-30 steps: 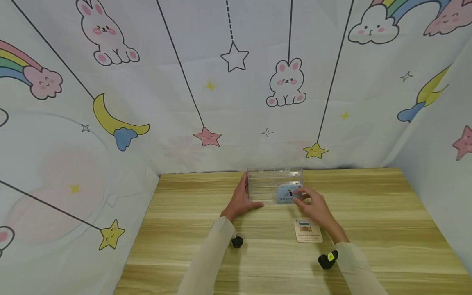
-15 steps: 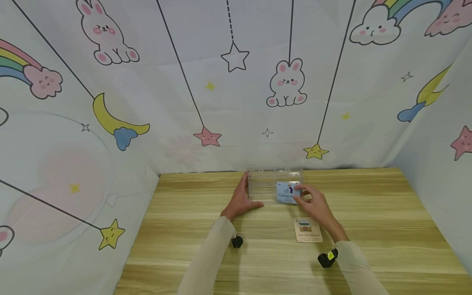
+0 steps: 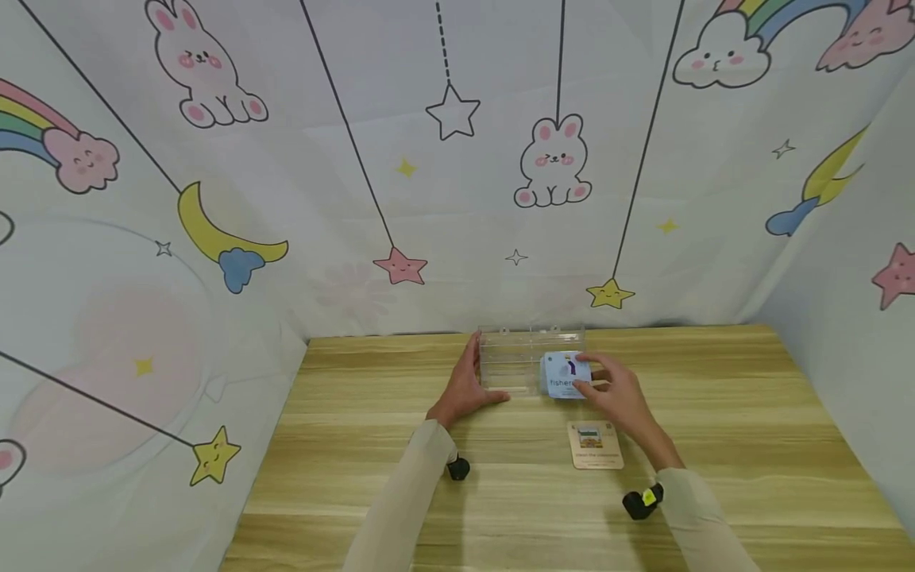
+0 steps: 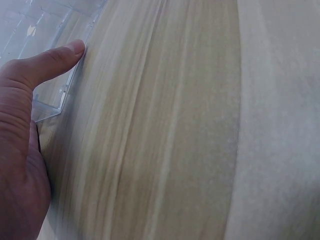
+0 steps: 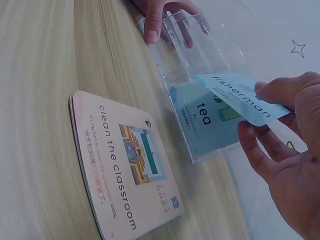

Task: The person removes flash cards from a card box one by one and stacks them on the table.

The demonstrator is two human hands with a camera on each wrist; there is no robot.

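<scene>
A clear plastic card rack with several compartments stands at the back of the table. My left hand grips its left end, the thumb along the front edge. At the rack's right front compartment, my right hand pinches a light-blue "fisherman" card by its right edge, thumb on its face. This card is tilted, partly over a blue-green "tea" card that sits in the compartment. In the head view the fisherman card hides most of the tea card.
On the table, in front of the rack, lies a small stack of cream cards topped by a "clean the classroom" card. Behind the rack hangs a white cloth printed with rabbits and stars.
My right hand has drawn the fisherman card up, then right and slightly toward me, so it stands apart from the card behind it. My left hand stays at the rack.
</scene>
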